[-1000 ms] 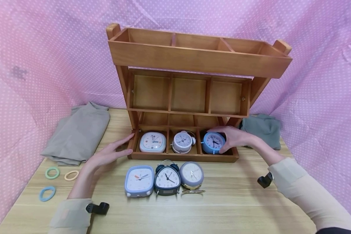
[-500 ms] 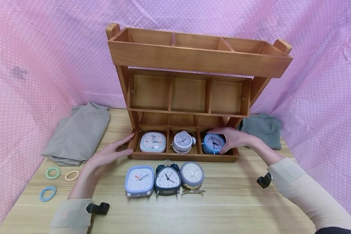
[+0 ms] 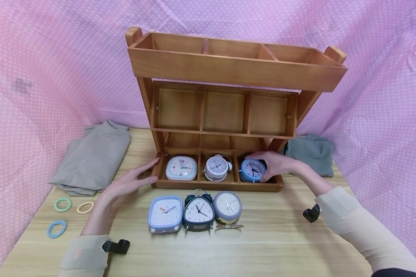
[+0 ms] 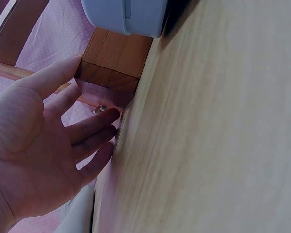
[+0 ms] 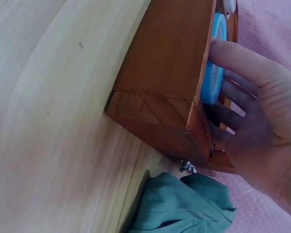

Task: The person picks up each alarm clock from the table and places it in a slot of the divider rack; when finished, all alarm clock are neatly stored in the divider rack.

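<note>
My right hand reached into the right compartment of the wooden rack's bottom tray, fingers curled round the blue alarm clock, grasping it. The clock stood upright in that compartment, face forward. My left hand lay flat against the tray's left end, fingers released and straight, touching the wood. Three more clocks stood in a row on the bench before the tray.

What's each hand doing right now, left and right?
Left hand: open, fingers straight, touching the wooden rack's bottom left corner.
Right hand: fingers curled round the blue alarm clock in the bottom right compartment.
</note>
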Demonstrator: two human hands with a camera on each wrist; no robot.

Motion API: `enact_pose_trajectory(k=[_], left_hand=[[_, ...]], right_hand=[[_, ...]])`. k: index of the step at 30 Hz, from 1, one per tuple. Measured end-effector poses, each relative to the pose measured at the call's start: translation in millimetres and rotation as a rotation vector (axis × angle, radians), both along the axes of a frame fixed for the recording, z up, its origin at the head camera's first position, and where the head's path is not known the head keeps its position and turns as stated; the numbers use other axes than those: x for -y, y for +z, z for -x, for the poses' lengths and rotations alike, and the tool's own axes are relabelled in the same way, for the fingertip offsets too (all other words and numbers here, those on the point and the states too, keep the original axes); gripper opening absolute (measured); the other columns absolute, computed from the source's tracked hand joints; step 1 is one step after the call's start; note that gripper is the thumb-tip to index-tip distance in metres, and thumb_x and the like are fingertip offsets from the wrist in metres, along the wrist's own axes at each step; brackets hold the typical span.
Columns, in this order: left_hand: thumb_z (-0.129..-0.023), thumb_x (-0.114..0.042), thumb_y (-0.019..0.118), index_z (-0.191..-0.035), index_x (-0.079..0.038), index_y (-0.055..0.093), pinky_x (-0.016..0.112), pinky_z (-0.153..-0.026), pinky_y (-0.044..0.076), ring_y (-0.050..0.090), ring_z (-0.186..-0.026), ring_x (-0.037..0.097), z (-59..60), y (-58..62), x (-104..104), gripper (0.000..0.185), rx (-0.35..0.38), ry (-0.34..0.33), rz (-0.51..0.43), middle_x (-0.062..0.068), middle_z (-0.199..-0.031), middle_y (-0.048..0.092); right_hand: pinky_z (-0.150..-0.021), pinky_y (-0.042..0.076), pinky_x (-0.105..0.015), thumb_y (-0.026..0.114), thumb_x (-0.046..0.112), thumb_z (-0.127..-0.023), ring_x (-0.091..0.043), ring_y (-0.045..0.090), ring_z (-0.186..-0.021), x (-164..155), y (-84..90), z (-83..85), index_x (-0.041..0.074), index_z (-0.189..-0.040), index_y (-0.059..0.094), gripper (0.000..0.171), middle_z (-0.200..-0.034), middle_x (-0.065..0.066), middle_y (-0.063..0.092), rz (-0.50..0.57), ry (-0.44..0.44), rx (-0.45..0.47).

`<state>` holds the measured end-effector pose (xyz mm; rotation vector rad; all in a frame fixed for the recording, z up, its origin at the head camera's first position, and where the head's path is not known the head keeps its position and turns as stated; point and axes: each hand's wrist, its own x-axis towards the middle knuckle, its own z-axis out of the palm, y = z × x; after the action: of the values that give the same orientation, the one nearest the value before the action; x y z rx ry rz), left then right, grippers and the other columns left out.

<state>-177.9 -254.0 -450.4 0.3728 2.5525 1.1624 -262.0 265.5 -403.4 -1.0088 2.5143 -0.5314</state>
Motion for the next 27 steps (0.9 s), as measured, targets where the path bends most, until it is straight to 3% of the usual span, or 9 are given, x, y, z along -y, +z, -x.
enact_pose_trajectory(k=[10, 13, 19, 27], left_hand=[[-0.102, -0.047, 0.06, -0.165, -0.029, 0.025, 0.075, -0.121, 0.02, 0.019, -0.157, 0.048, -0.8, 1.3, -2, 0.074, -0.006, -0.018, -0.004, 0.014, -0.172, 0.022], [-0.102, -0.049, 0.059, -0.165, -0.03, 0.024, 0.076, -0.12, 0.018, 0.017, -0.157, 0.048, -0.7, 1.2, -2, 0.074, 0.003, -0.009, -0.001, 0.014, -0.173, 0.02], [-0.102, -0.051, 0.057, -0.165, -0.034, 0.023, 0.076, -0.121, 0.017, 0.016, -0.158, 0.048, 0.6, 0.1, 0, 0.073, 0.007, 0.001, 0.008, 0.013, -0.173, 0.02], [-0.102, -0.051, 0.058, -0.164, -0.035, 0.023, 0.075, -0.121, 0.017, 0.016, -0.158, 0.047, 0.8, -0.7, 1, 0.073, 0.008, 0.003, 0.003, 0.012, -0.173, 0.02]], right_hand=[[-0.112, 0.046, -0.062, 0.093, 0.021, -0.074, -0.041, 0.052, -0.137, 0, 8.0, -3.4, 0.002, -0.153, 0.047, 0.093, -0.153, -0.022, 0.052, 0.001, -0.011, 0.043], [-0.114, 0.044, -0.063, 0.091, 0.021, -0.078, -0.041, 0.051, -0.141, 2, 14.5, -7.5, 0.002, -0.152, 0.048, 0.088, -0.155, -0.02, 0.052, 0.042, -0.043, 0.034], [-0.107, 0.051, -0.06, 0.085, 0.02, -0.085, -0.036, 0.061, -0.131, 15, 19.2, -26.1, 0.007, -0.146, 0.057, 0.069, -0.146, -0.014, 0.062, 0.246, -0.121, -0.063], [-0.106, 0.054, -0.052, 0.085, 0.019, -0.086, -0.026, 0.063, -0.128, 40, 12.7, -59.6, 0.017, -0.144, 0.059, 0.064, -0.142, -0.007, 0.065, 0.495, -0.119, -0.06]])
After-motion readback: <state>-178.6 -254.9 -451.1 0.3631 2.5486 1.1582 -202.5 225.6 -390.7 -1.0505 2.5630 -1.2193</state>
